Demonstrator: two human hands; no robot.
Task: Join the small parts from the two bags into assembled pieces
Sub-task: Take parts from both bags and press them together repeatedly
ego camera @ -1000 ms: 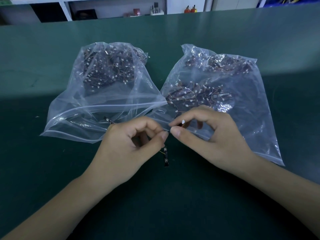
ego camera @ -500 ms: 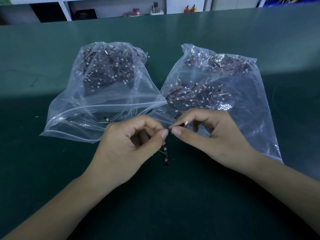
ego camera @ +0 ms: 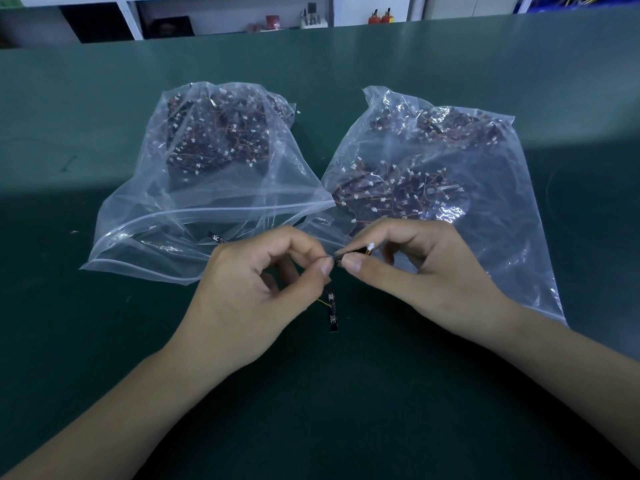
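Note:
Two clear plastic bags lie on the green table, the left bag [ego camera: 194,188] and the right bag [ego camera: 450,174], each full of small dark parts with wires and white connectors. My left hand [ego camera: 256,292] and my right hand [ego camera: 426,275] meet fingertip to fingertip in front of the bags. My right hand pinches a small black strip with a white connector [ego camera: 356,251]. My left hand pinches its near end; what else it holds is hidden. A black strip with a yellow wire [ego camera: 332,310] lies on the table just below my fingers.
One loose black part [ego camera: 217,238] sits inside the mouth of the left bag. The green table [ego camera: 346,410] stretches wide on all sides. Shelves with small items [ego camera: 311,19] stand beyond the far edge.
My right hand has turned the small strip a little, so its white connector now shows more clearly above the thumb. Both hands stay in the same place.

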